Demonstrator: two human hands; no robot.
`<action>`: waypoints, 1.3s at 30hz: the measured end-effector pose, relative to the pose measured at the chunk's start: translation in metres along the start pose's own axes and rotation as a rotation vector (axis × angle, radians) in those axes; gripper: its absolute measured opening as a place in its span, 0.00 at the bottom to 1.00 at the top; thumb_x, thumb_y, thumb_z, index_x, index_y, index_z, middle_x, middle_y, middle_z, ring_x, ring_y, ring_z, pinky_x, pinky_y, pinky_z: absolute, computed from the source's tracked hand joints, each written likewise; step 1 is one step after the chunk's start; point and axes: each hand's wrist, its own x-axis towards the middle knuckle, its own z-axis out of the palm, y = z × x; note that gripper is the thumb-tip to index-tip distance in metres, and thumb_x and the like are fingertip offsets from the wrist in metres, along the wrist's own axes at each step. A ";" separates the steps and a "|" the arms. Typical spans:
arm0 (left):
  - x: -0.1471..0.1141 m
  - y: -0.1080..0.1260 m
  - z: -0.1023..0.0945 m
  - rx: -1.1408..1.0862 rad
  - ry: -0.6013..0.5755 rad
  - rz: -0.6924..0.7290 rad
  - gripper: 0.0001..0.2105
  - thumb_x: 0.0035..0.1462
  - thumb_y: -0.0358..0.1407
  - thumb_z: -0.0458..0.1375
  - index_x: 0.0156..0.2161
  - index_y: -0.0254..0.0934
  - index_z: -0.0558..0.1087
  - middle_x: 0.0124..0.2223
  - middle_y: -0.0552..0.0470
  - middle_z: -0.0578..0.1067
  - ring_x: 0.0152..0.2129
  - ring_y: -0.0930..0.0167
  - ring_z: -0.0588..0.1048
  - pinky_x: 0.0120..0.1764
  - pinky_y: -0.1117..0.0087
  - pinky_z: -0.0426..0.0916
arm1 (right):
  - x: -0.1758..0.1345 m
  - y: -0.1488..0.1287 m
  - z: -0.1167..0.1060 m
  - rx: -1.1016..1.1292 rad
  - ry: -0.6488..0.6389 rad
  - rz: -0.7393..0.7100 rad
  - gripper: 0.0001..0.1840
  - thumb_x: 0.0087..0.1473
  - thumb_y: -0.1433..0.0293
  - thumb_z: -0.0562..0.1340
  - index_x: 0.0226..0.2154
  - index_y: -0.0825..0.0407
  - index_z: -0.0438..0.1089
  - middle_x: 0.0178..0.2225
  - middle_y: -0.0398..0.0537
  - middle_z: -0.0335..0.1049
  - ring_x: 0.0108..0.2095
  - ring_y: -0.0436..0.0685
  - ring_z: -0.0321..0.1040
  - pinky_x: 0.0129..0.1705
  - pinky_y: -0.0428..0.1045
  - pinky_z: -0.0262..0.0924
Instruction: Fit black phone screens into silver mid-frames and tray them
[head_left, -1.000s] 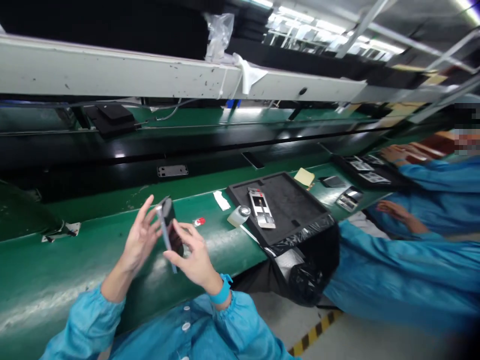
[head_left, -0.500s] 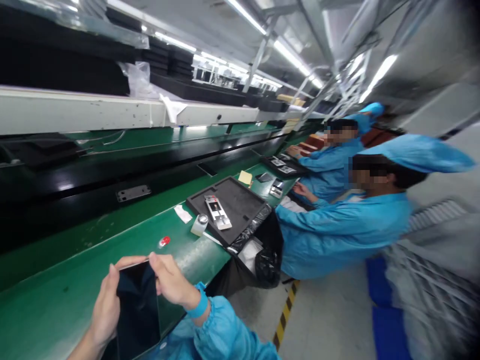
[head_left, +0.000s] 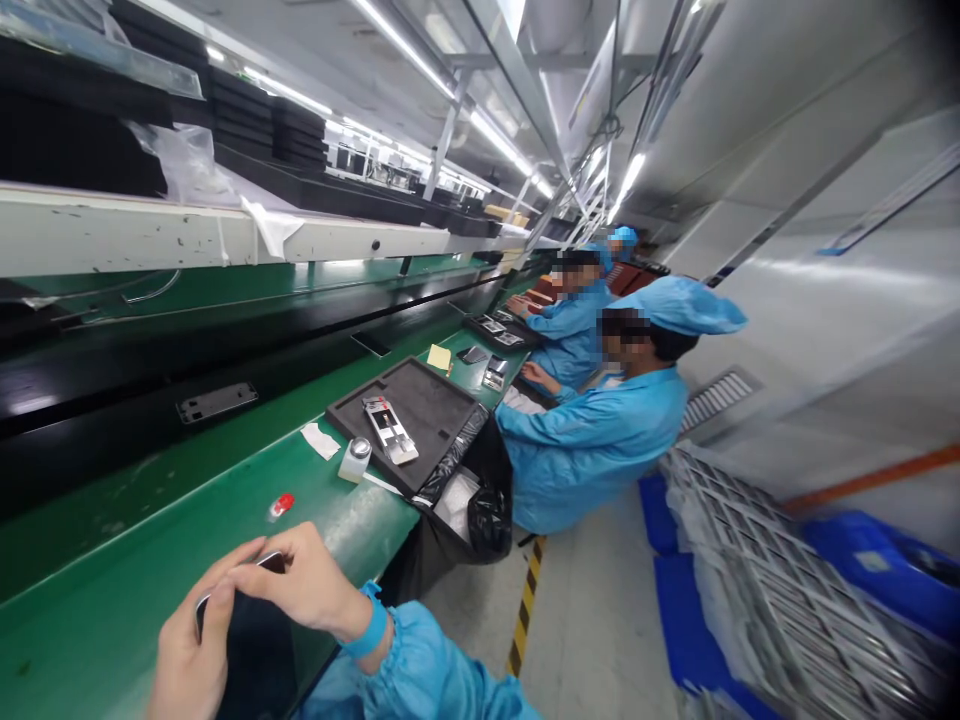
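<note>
A phone point(head_left: 259, 655) with a dark, glossy face and a thin metallic edge is in both my hands, low in the view at the bench's front. My left hand point(head_left: 191, 640) is closed around its left side and upper corner. From the right, my right hand point(head_left: 304, 580) grips the top edge, its fingertips close to the left thumb. A blue band circles my right wrist. Just beyond the hands lies a small red-and-clear item point(head_left: 281, 505) on the green bench point(head_left: 217, 510). The phone's lower part runs out of view.
A white bottle with a metal cap point(head_left: 355, 460) stands beside crumpled white paper point(head_left: 320, 441). Further right, a black foam tray point(head_left: 442, 400) carries a phone assembly point(head_left: 390, 430). A black bag point(head_left: 491, 510) hangs at the bench edge, near a seated co-worker point(head_left: 577, 450). A phone frame point(head_left: 217, 402) lies on the dark strip.
My view has turned right, so the bench items appear further left. The phone has tilted, showing its top edge, and my hands have come together there.
</note>
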 end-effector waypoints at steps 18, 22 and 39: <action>0.027 0.056 -0.026 -0.763 0.018 -0.126 0.28 0.64 0.59 0.61 0.51 0.34 0.74 0.38 0.40 0.86 0.28 0.56 0.85 0.34 0.54 0.83 | -0.042 0.035 -0.011 -0.133 -0.372 -0.024 0.40 0.69 0.36 0.46 0.24 0.50 0.65 0.24 0.46 0.70 0.29 0.55 0.68 0.38 0.50 0.67; 0.020 0.071 -0.036 -0.831 -0.023 -0.043 0.25 0.68 0.58 0.58 0.49 0.35 0.73 0.39 0.40 0.86 0.29 0.57 0.86 0.34 0.55 0.83 | -0.055 0.043 -0.010 -0.162 -0.383 -0.082 0.44 0.69 0.35 0.44 0.22 0.50 0.69 0.21 0.49 0.71 0.25 0.55 0.71 0.36 0.50 0.67; 0.029 0.062 -0.022 -0.834 0.277 0.016 0.29 0.65 0.65 0.55 0.47 0.39 0.76 0.39 0.43 0.85 0.28 0.61 0.84 0.32 0.59 0.82 | -0.030 0.044 0.028 0.189 -0.428 0.186 0.43 0.43 0.27 0.65 0.19 0.52 0.69 0.16 0.44 0.65 0.16 0.49 0.62 0.20 0.46 0.60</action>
